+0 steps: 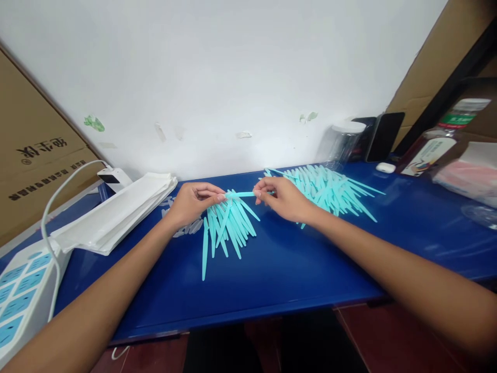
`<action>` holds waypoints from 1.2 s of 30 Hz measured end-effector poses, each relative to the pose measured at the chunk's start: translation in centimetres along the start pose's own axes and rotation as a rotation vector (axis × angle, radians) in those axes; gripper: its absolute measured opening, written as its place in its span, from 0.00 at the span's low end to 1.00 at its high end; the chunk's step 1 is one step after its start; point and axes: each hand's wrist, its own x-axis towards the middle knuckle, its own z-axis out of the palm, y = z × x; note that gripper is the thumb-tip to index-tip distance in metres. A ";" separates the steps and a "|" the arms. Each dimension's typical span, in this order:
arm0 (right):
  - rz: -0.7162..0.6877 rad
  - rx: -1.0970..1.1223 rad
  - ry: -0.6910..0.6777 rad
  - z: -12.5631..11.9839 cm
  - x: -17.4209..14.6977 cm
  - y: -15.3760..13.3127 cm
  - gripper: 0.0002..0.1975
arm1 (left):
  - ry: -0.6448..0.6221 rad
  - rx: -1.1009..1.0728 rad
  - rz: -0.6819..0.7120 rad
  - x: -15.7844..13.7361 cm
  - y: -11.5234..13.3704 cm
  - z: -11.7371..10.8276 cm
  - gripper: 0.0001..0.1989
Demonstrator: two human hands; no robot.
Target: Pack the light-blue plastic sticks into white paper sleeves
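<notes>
A slim turquoise plastic stick (244,195), shaped like an eyebrow razor, is held level between my two hands just above the table. My left hand (196,202) pinches around its left end, where the fingers hide the detail. The thumb and fingers of my right hand (281,196) close on its right part. Below and beside my left hand lies a loose fan of similar turquoise sticks (233,223). A larger heap of turquoise sticks (330,191) spreads behind and right of my right hand. Small translucent pieces (190,228) lie partly hidden by my left hand.
The blue table (279,280) meets a white wall behind. At left are a stack of white paper or bags (116,217), a power strip (27,295) and a cabled white device (114,178). A clear jar (341,145), black phone-like slab (386,135) and bottle (438,137) stand right.
</notes>
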 end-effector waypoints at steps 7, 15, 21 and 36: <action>0.193 -0.397 0.258 -3.6 1.0 1.3 0.06 | 0.202 0.461 0.065 1.1 -1.9 -3.7 0.22; 0.120 -0.814 0.168 -3.1 0.4 2.4 0.08 | 0.032 0.672 -0.004 1.4 -4.2 -7.0 0.18; 0.011 -0.500 -0.083 0.6 -0.3 1.3 0.13 | 0.004 0.644 -0.032 1.6 -5.1 -6.7 0.17; 0.064 -0.580 -0.113 0.7 -0.5 0.7 0.10 | 0.022 0.826 0.081 1.8 -5.6 -5.0 0.15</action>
